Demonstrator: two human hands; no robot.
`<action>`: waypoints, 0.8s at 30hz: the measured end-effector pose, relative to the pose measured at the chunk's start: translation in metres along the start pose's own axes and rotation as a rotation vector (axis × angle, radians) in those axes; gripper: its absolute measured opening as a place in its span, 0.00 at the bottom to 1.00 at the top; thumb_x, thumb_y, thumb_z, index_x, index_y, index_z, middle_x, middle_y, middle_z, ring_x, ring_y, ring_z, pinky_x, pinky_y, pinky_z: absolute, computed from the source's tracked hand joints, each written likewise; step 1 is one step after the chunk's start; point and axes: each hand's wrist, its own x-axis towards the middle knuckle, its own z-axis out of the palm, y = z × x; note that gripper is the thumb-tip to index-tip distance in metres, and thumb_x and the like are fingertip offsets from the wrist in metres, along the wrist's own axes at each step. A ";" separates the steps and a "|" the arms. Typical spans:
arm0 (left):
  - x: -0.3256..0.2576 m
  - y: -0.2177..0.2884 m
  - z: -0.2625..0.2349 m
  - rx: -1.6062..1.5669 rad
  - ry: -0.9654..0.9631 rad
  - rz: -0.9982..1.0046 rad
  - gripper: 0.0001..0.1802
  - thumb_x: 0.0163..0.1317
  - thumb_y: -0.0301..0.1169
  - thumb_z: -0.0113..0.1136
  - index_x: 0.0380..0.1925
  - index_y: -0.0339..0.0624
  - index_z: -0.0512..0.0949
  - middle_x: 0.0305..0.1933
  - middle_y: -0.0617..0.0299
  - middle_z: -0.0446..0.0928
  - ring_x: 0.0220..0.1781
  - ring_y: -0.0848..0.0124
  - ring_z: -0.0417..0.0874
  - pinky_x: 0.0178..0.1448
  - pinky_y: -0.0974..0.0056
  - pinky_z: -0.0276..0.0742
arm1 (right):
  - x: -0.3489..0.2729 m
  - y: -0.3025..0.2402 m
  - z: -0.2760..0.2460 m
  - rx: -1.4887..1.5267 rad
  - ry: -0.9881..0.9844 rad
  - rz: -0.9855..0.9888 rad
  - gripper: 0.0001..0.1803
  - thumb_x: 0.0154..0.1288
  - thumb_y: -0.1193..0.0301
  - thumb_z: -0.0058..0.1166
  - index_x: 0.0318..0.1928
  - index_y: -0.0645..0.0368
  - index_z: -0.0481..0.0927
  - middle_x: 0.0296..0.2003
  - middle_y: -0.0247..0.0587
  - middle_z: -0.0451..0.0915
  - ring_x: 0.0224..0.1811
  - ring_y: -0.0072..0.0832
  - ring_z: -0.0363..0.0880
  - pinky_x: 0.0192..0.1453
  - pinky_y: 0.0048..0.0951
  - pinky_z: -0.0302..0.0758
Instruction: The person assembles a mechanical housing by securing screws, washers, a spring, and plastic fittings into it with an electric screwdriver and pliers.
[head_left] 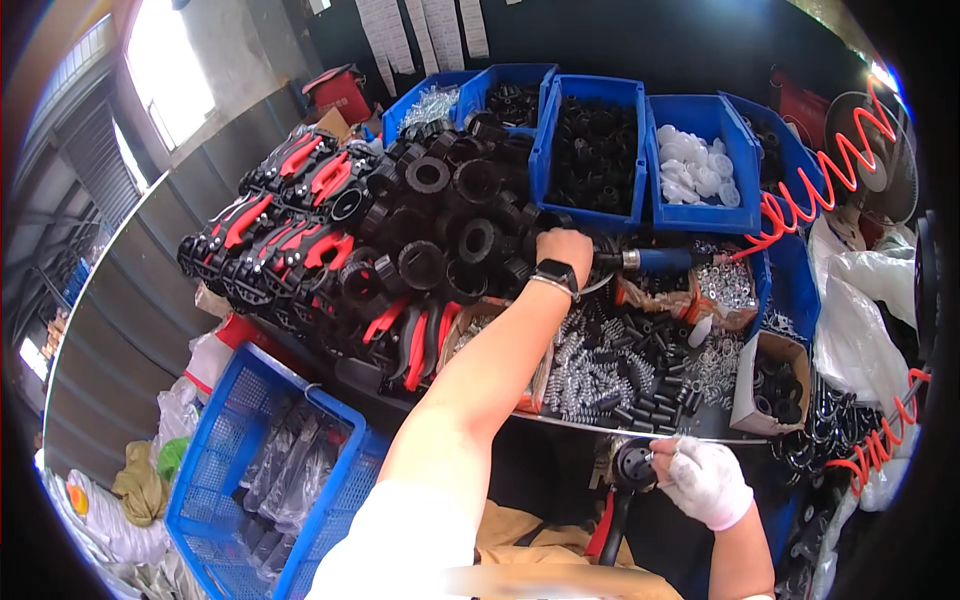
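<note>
My left hand [565, 250], bare and with a dark watch at the wrist, reaches to the right edge of a heap of black plastic ring caps [476, 240]. Its fingers are curled and mostly hidden; what they hold does not show. My right hand [705, 482], in a white glove, pinches its fingertips at a round black disc with holes [635, 462]. This disc tops a black and red handled part [606, 528] standing in front of my body. Anything small in that pinch is too hidden to name. A blue air screwdriver [655, 260] lies just right of my left hand.
Red-and-black assemblies [290, 220] are piled at left. Blue bins [590, 207] of small parts line the back. Springs [600, 370] and black sleeves cover the table front, beside a carton [770, 390]. A blue crate [215, 500] stands lower left; a red coiled hose [825, 185] hangs at right.
</note>
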 end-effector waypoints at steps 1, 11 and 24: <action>0.000 0.000 0.002 0.000 -0.011 0.009 0.10 0.60 0.31 0.56 0.33 0.47 0.88 0.36 0.56 0.87 0.41 0.58 0.88 0.42 0.54 0.82 | 0.000 -0.001 -0.001 0.000 -0.018 0.010 0.10 0.53 0.78 0.65 0.34 0.62 0.78 0.36 0.43 0.83 0.33 0.37 0.85 0.34 0.32 0.83; -0.061 0.042 -0.094 -0.143 0.457 0.013 0.04 0.57 0.30 0.58 0.29 0.44 0.79 0.34 0.56 0.82 0.41 0.61 0.85 0.40 0.59 0.79 | 0.015 -0.018 -0.003 -0.073 -0.122 0.170 0.08 0.55 0.79 0.63 0.33 0.61 0.76 0.32 0.44 0.77 0.28 0.42 0.80 0.29 0.37 0.78; -0.253 0.057 -0.086 -1.730 0.015 -0.236 0.07 0.68 0.28 0.60 0.41 0.35 0.79 0.34 0.67 0.79 0.35 0.80 0.76 0.40 0.72 0.72 | 0.019 -0.009 -0.017 -0.013 -0.314 0.172 0.05 0.63 0.71 0.58 0.39 0.57 0.80 0.36 0.42 0.80 0.31 0.42 0.82 0.33 0.38 0.79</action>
